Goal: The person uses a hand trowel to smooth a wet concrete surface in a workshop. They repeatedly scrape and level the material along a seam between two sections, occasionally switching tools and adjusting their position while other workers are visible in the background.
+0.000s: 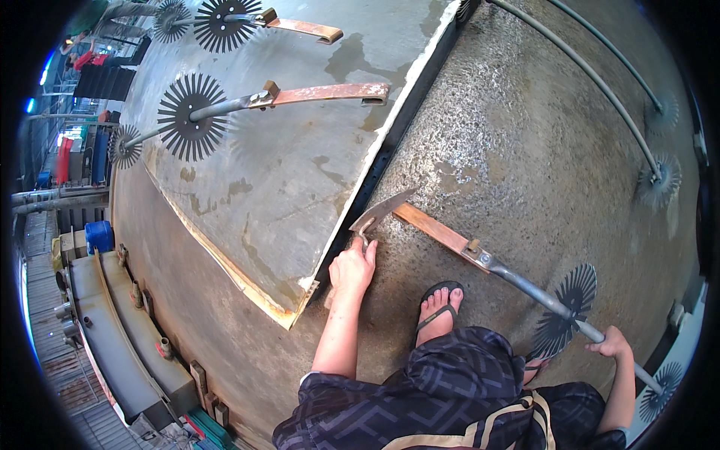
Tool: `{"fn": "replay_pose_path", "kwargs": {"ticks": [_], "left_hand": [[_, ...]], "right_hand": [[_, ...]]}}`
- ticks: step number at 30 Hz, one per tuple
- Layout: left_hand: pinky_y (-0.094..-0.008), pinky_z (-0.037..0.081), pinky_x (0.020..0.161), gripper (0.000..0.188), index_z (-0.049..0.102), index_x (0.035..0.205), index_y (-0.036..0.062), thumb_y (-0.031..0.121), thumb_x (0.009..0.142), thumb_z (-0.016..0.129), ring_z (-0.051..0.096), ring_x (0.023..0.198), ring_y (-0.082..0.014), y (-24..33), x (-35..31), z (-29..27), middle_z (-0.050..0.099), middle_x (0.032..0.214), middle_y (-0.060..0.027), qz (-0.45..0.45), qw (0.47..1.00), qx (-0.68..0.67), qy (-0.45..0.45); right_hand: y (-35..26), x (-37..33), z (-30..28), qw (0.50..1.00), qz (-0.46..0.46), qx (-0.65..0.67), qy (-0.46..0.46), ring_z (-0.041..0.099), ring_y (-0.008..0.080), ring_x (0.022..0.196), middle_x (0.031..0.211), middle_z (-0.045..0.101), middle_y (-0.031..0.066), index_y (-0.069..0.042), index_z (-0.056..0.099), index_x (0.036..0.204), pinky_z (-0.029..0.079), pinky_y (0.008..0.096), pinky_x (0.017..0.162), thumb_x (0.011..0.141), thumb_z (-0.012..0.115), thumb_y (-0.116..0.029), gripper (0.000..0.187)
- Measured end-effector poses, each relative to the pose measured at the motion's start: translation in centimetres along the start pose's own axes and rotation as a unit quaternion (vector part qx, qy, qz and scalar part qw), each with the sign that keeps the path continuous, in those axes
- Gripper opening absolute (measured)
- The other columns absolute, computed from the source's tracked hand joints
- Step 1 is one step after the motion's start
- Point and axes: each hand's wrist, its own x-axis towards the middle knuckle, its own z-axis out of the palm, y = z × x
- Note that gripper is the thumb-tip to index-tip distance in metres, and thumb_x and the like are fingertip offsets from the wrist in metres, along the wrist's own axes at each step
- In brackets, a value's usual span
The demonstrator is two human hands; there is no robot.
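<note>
My left hand (352, 270) is closed on a knife with a broad, curved, dark metal blade (384, 211); its handle is mostly hidden in the fingers. The blade's tip lies beside the free end of a copper strip (435, 229), and whether they touch I cannot tell. That strip is bolted to a grey metal rod (536, 294) carrying slotted black discs (568, 311). My right hand (611, 345) is wrapped round the rod between two discs, at the lower right. The rod slants across in front of my legs.
A grey sheet (277, 217) with a ragged pale edge lies at left, bearing similar disc rods with copper strips (330, 93). More curved rods (600, 71) stand at upper right. The concrete floor (480, 150) looks wet. A metal tank (124, 337) and blue drum (99, 237) stand far left.
</note>
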Motion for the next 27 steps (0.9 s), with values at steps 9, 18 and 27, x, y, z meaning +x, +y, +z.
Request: {"fn": "replay_pose_path", "kwargs": {"ticks": [9,18,27], "left_hand": [[-0.0499,0.051,0.065,0.037,0.061,0.096,0.0101,0.045,0.089,0.051,0.065,0.072,-0.0395,0.6,1.3,0.0,0.065,0.073,-0.0217,0.019,0.999,0.007,0.032],[-0.0494,0.051,0.070,0.037,0.061,0.095,0.0101,0.045,0.089,0.051,0.065,0.075,-0.0396,1.5,2.5,1.1,0.065,0.075,-0.0220,0.061,0.998,-0.020,0.016],[-0.0477,0.052,0.065,0.035,0.062,0.092,0.0105,0.044,0.088,0.054,0.066,0.071,-0.0382,1.3,1.1,-0.8,0.065,0.073,-0.0201,0.064,0.998,0.012,0.005]], "right_hand": [[-0.3,0.1,-0.8,0.999,0.028,0.006,-0.018,0.064,0.0230,0.062,0.062,0.062,0.0121,0.004,0.066,0.068,0.050,0.0353,0.063,0.052,0.079,-0.034,0.044],[-1.3,-0.4,-1.2,0.999,0.020,0.018,-0.025,0.057,0.0167,0.053,0.056,0.057,0.0052,-0.001,0.060,0.060,0.045,0.0324,0.052,0.056,0.078,-0.026,0.031],[2.0,2.1,0.5,0.999,0.005,-0.031,0.008,0.058,0.0168,0.054,0.057,0.058,0.0058,0.000,0.061,0.060,0.046,0.0328,0.053,0.056,0.079,-0.026,0.032]]}}
